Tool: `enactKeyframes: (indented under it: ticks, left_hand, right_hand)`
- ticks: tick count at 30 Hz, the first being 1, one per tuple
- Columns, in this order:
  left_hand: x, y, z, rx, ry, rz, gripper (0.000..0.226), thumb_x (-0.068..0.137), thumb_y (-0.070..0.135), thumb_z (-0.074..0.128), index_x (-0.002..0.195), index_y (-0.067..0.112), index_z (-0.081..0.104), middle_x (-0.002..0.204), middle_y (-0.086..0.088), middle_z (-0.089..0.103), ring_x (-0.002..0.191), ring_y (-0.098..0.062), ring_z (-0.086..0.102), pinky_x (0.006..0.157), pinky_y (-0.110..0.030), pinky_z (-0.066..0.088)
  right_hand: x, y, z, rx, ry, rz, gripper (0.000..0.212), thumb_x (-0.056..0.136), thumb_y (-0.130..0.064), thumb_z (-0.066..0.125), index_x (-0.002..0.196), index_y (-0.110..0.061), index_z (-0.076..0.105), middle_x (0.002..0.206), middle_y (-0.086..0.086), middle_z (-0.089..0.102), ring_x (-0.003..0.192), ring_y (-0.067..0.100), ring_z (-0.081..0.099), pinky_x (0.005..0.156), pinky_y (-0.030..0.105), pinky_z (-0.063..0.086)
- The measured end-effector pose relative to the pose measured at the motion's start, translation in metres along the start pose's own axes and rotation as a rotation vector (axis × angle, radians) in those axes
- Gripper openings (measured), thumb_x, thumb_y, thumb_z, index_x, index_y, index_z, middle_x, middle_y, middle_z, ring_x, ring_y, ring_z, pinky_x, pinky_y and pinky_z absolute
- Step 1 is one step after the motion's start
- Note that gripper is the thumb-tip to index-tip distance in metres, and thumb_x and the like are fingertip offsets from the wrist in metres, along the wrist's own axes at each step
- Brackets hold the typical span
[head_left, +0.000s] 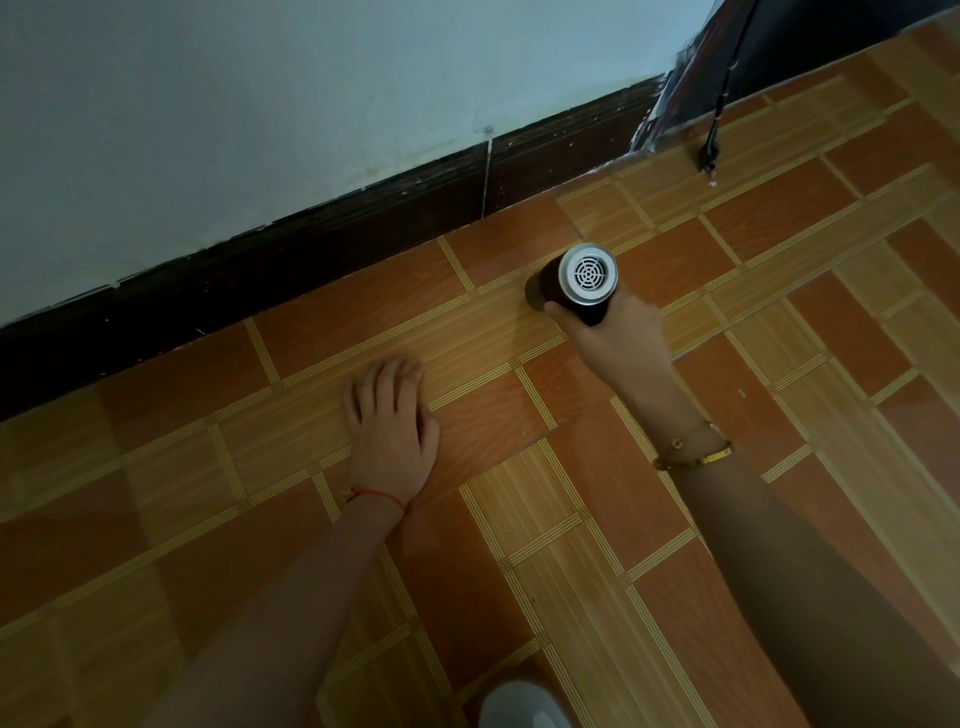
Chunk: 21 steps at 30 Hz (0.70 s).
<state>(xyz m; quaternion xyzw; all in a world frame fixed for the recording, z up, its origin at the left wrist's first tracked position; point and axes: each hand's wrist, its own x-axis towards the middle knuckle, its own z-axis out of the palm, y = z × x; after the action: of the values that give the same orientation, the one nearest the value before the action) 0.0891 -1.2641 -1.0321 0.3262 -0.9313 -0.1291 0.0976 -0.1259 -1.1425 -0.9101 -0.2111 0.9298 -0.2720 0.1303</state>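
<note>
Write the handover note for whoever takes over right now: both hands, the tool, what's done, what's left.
Left hand: flat on the orange-brown wood-pattern tiled floor, fingers straight, holding nothing.
Right hand: grips the black cylindrical blower with the round silver grille facing up. Its front end points down at the tile near the dark brown baseboard; whether it touches the floor cannot be told.
Done: the blower is in hand and aimed.
Left: probably working it over the floor by the wall. Whether it is running does not show.
</note>
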Motion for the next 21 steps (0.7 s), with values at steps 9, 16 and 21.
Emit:
enactKeyframes:
  ticks: [9,16,21]
  left_hand:
    - [0.000,0.001,-0.001,0.004,-0.001,0.003,0.050,0.094,0.031,0.040,0.139,0.013,0.051,0.146,-0.011,0.048,0.140,-0.033,0.040,0.120,-0.058,0.020]
    - [0.000,0.000,-0.001,0.012,-0.011,-0.002,0.050,0.094,0.030,0.043,0.141,0.014,0.050,0.147,-0.010,0.047,0.140,-0.033,0.039,0.120,-0.058,0.021]
    - [0.001,0.000,-0.001,0.018,-0.001,0.004,0.051,0.094,0.031,0.042,0.141,0.013,0.051,0.146,-0.011,0.048,0.140,-0.033,0.040,0.119,-0.059,0.022]
  right_hand:
    - [0.015,-0.014,-0.006,-0.139,-0.100,-0.094,0.067,0.080,-0.060,0.067,0.132,-0.021,0.053,0.115,0.003,0.068,0.108,0.026,0.064,0.088,0.048,0.055]
    - [0.016,-0.019,-0.002,-0.089,-0.106,-0.088,0.069,0.081,-0.056,0.069,0.138,-0.022,0.049,0.118,0.003,0.067,0.111,0.025,0.062,0.091,0.046,0.053]
    - [0.019,-0.014,0.000,-0.057,-0.109,-0.054,0.066,0.079,-0.058,0.069,0.132,-0.022,0.053,0.114,0.001,0.068,0.108,0.023,0.063,0.087,0.045,0.055]
